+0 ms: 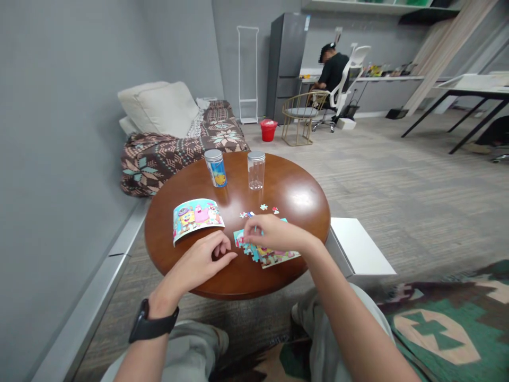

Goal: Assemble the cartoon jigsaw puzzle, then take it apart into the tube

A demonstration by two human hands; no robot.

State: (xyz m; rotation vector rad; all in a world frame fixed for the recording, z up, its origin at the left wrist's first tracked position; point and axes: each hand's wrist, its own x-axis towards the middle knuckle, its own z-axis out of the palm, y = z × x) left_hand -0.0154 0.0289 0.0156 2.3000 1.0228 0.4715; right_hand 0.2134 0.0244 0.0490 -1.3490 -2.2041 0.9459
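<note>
On the round wooden table (302, 228), a partly joined jigsaw puzzle (274, 258) with cartoon figures lies in front of me. My right hand (272, 232) reaches over it and covers part of it. Its thumb and fingertips pinch at a blue, red and white puzzle piece (239, 237) by the puzzle's left edge. My left hand (207, 255) rests at the table's near side, left of the puzzle, fingers loosely curled and thumb apart, with nothing in it. Several loose pieces (264, 207) lie beyond my right hand. A curved picture card (199, 216) of the cartoon stands behind my left hand.
Farther back on the table stand a clear jar (256, 172) with a silver lid and a jar with a blue cartoon label (217, 172). A white box (360, 245) is right of the table. Beyond are a sofa (159, 109), a red bucket (268, 130) and a seated person (336, 71).
</note>
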